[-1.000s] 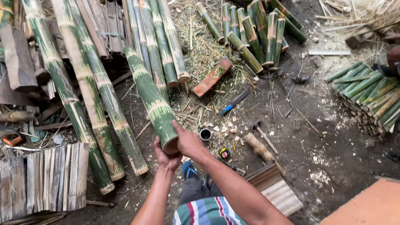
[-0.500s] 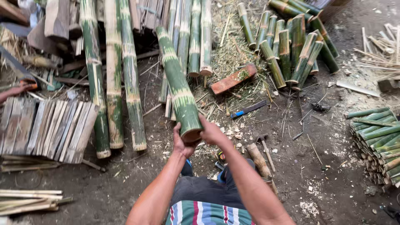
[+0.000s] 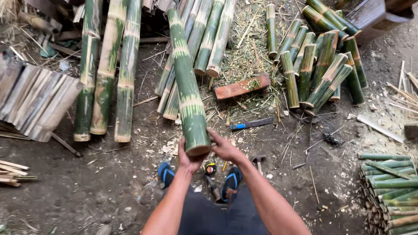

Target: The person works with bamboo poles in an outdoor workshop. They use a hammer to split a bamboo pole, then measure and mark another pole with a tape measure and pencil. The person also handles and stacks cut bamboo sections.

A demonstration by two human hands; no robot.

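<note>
Left hand: the left hand [image 3: 187, 157] was cupped around the cut end of a green bamboo pole [image 3: 188, 89], fingers wrapped on its left side, at lower centre of the frame.
Right hand: the right hand [image 3: 224, 147] gripped the same end from the right, fingers curled onto the pole.
Bamboo pole: lifted at the near end, it ran from the hands up to the top centre, its far end resting on a stack of long poles [image 3: 209, 37].
Feet: blue sandals [image 3: 166, 173] stood on the dirt just below the hands; a small tape measure [image 3: 210, 168] lay between them.
Ground, centre: a blue-handled tool [image 3: 251, 125] lay right of the pole; a reddish half-round piece [image 3: 242, 87] sat above it.
Left of frame: three long poles [image 3: 106, 74] lay side by side, beside flattened bamboo slats [image 3: 37, 100].
Upper right: short cut lengths [image 3: 318, 65] lay heaped.
Lower right: a bundle of split green strips [image 3: 389, 191] was stacked at the frame edge.
</note>
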